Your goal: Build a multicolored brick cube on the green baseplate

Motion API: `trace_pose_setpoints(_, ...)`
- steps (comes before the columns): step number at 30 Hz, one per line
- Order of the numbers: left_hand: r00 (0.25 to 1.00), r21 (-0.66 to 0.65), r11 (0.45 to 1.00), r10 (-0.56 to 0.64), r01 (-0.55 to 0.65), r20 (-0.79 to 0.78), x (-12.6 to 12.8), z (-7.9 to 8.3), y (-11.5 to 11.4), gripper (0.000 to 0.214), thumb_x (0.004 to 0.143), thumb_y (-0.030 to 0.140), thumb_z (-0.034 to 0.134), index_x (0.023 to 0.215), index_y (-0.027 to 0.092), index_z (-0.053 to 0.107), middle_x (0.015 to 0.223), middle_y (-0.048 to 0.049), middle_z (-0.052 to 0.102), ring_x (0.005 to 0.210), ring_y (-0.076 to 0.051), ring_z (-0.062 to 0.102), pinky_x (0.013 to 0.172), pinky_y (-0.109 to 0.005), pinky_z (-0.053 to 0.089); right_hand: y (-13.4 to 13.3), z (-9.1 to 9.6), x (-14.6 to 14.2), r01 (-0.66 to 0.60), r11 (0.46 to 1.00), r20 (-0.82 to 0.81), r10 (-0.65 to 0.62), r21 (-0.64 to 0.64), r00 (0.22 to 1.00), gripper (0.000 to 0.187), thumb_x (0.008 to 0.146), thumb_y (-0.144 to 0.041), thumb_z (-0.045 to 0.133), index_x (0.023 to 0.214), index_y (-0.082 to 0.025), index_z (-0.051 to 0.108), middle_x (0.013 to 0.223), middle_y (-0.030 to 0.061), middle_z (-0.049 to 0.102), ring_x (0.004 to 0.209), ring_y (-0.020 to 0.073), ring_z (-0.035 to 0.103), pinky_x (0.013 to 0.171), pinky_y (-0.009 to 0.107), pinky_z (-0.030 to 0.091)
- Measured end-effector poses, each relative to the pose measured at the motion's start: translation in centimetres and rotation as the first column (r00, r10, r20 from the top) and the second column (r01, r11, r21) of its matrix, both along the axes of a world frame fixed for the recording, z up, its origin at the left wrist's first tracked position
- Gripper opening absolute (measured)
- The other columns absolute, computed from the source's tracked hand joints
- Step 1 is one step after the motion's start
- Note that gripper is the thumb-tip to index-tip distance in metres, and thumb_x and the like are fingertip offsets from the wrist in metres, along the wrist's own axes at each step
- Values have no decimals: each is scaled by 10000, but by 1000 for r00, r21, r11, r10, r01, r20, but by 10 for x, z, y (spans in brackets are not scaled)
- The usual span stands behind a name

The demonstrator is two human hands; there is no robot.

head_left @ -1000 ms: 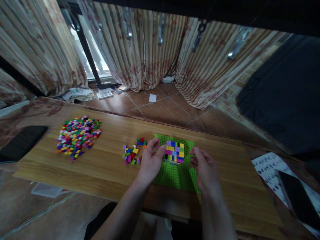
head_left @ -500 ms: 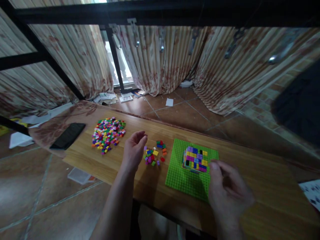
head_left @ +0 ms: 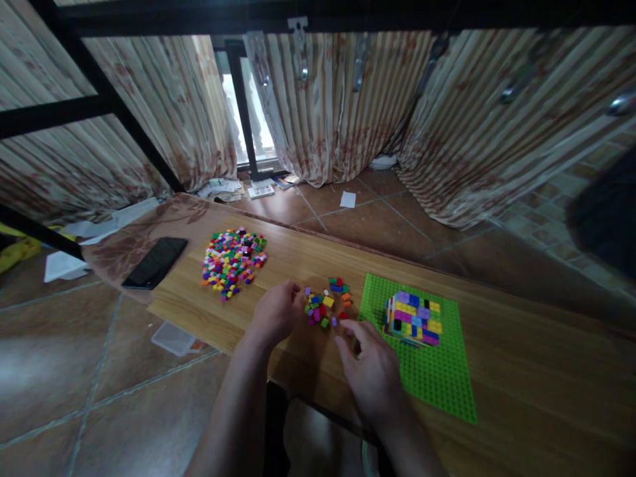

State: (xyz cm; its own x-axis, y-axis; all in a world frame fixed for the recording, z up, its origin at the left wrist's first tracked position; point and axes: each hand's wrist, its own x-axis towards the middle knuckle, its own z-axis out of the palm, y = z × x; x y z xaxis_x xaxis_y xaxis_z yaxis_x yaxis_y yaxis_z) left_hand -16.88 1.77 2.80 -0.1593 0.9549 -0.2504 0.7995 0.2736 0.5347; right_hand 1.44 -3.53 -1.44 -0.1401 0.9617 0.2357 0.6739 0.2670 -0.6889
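Observation:
A small group of loose toy bricks (head_left: 318,309) lies on the wooden table between my two hands. My left hand (head_left: 277,314) is at its left edge, fingers curled together; whatever they may hold is hidden. Over the near right side of the group reaches my right hand (head_left: 371,361), its thumb and forefinger apart with nothing visible between them. A green baseplate (head_left: 442,387) lies to the right, partly behind that hand. On it stands a block built of many-coloured bricks (head_left: 413,319), with a patchwork top.
A larger heap of loose bricks (head_left: 232,260) lies farther left on the wooden table (head_left: 527,358). Beyond it a black phone (head_left: 155,263) rests on a brown cloth (head_left: 173,215). A clear plastic container (head_left: 172,338) is on the floor below the table's left side.
My right hand has moved left from beside the brick block to the small group, and its fingers have parted. My left hand has come closer to the bricks. The view has shifted slightly.

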Motion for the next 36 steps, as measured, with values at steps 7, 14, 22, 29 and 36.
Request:
trace_pose_setpoints(7,986,-9,986,-167,167,28,0,-1,-3,221,898,169,457,793,172,652,760,-53,678,699,-148,588,642,-242,360,7,-5,-11,9,999,71,-6,-39,997,227,877,-164,563,1088,-198,636,989,60,685,892,223,662,803,349,502)
trace_pose_setpoints(14,978,12,981,-193,193,74,1,-4,-7,192,773,61,484,726,173,632,727,-32,661,690,-140,579,610,-231,335,7,-6,-24,-46,997,87,41,54,995,216,881,-160,577,1080,-206,647,917,49,654,877,221,624,799,344,491)
trace_pose_setpoints(22,982,24,982,-188,188,10,3,-8,-4,154,721,96,550,683,189,667,689,-22,668,677,-148,593,605,-237,341,16,-13,-39,-44,996,170,30,81,985,175,881,-152,571,1020,-207,662,918,66,640,888,228,608,787,349,497)
trace_pose_setpoints(29,982,2,982,-190,190,-13,3,-3,-3,189,789,145,527,741,200,701,771,-52,712,741,-172,630,640,-250,373,26,-14,-34,49,992,198,-73,120,977,185,929,-185,503,982,-210,679,877,58,643,850,220,601,759,335,473)
trace_pose_setpoints(36,993,-54,992,-115,113,-37,-4,-2,-2,219,781,115,522,815,192,724,826,-66,719,785,-180,634,684,-251,410,23,-10,-36,99,987,179,-121,130,976,219,930,-155,477,1007,-207,676,905,65,654,919,227,603,819,344,460)
